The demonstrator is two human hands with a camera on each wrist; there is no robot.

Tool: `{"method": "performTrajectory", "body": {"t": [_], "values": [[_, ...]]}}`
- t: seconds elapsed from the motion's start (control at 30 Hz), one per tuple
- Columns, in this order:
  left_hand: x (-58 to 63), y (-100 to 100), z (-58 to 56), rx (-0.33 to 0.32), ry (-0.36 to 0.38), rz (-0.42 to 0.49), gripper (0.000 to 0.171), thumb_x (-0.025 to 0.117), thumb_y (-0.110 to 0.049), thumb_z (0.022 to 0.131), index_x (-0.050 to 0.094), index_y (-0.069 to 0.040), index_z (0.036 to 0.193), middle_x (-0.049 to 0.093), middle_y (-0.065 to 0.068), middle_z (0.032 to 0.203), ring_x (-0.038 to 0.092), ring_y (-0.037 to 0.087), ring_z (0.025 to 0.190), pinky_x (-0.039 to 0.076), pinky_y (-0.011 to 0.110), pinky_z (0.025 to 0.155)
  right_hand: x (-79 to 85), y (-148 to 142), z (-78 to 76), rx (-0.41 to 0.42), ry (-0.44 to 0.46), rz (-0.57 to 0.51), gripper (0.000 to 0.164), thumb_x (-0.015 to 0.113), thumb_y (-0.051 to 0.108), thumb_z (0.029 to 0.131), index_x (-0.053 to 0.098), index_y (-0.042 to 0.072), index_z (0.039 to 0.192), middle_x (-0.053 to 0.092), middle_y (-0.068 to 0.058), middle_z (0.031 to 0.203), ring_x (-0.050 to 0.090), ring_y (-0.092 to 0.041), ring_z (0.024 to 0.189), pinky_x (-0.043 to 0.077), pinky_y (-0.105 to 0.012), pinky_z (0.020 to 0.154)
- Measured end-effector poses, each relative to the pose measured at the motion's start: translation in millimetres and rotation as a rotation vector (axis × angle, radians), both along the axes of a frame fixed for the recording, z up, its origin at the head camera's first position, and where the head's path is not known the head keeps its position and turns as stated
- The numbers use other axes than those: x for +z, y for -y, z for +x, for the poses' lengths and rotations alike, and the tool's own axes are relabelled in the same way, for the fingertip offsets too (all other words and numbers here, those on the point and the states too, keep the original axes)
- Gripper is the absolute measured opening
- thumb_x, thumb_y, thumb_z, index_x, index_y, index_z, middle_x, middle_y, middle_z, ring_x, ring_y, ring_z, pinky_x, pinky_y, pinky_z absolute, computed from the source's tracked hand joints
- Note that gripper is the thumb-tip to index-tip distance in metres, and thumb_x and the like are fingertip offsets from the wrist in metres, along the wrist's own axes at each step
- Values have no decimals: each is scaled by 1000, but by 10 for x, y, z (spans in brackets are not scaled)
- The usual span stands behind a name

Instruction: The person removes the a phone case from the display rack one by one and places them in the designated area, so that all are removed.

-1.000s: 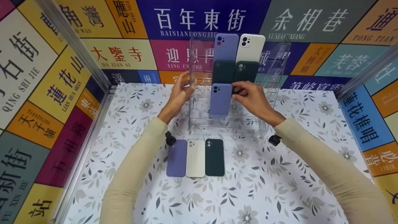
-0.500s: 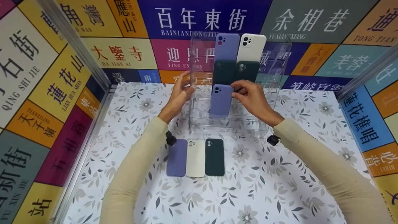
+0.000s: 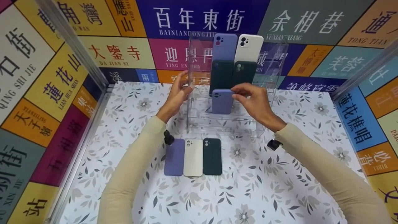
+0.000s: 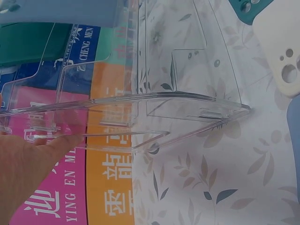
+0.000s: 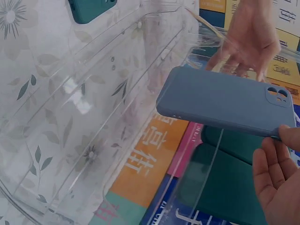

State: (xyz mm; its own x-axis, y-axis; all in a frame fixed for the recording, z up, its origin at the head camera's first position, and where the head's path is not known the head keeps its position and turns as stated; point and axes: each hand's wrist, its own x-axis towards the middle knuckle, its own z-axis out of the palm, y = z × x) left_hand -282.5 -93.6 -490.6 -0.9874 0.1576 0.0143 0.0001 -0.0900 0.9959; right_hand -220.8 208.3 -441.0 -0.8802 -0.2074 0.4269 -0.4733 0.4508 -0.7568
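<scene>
My right hand [image 3: 255,101] pinches a purple phone case [image 3: 222,102] by its upper right corner, in front of a clear acrylic display stand [image 3: 193,119]. In the right wrist view the case, bluish there, has its camera cutouts near my fingers [image 5: 276,157]. At the stand's left side, my left hand [image 3: 176,98] holds the edge with thumb and fingers. Higher on the stand are another purple case [image 3: 224,48], a white case [image 3: 249,51] and two dark green cases, the left one [image 3: 221,76] beside the right one [image 3: 245,71].
On the floral table surface [image 3: 248,186], a purple case [image 3: 174,157], a cream case [image 3: 193,157] and a dark green case [image 3: 212,156] lie side by side before the stand. Printed panels [image 3: 121,53] wall in the back and both sides.
The held purple case now looks shorter in the head view, its top lower and tilted. My right hand has come down slightly with it; my left hand stays at the stand's side.
</scene>
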Motion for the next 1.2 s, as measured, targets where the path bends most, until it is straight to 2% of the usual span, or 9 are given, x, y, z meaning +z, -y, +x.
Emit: {"method": "performTrajectory", "body": {"t": [0.13, 0.33, 0.5, 0.77, 1.2], "values": [[11, -1, -8, -4, 8, -5, 64, 63, -8, 106, 43, -22, 165, 55, 16, 158, 57, 37, 140, 49, 63, 115, 82, -61, 67, -24, 8, -27, 19, 80, 1, 99, 84, 6, 117, 81, -8, 108, 75, -18, 94, 58, -19, 88], [19, -6, -19, -1, 20, -8, 65, 63, -7, 106, 42, -23, 165, 54, 18, 160, 58, 37, 139, 48, 66, 115, 157, -188, 138, -83, 75, -67, 21, 81, 3, 99, 84, 7, 120, 80, -10, 111, 73, -14, 101, 60, -20, 90], [18, 3, -22, 3, 15, 10, 66, 63, -6, 105, 41, -20, 166, 55, 20, 158, 60, 36, 135, 49, 65, 114, 136, -304, 182, -66, 102, -121, 21, 81, 0, 98, 83, 5, 119, 78, -11, 109, 74, -18, 98, 62, -23, 86], [25, 25, -12, 0, 12, -2, 66, 63, -8, 106, 41, -21, 166, 54, 18, 159, 54, 45, 144, 48, 66, 115, 36, -425, 314, -46, 158, -134, 21, 82, 2, 99, 82, 4, 119, 78, -15, 108, 76, -19, 94, 63, -24, 83], [2, -4, -8, -1, 8, 16, 65, 63, -5, 106, 41, -19, 166, 54, 20, 158, 57, 42, 141, 50, 66, 112, -278, -594, 566, -42, 246, -118, 21, 83, 1, 97, 83, 2, 119, 79, -18, 106, 76, -17, 92, 65, -26, 80]]}}
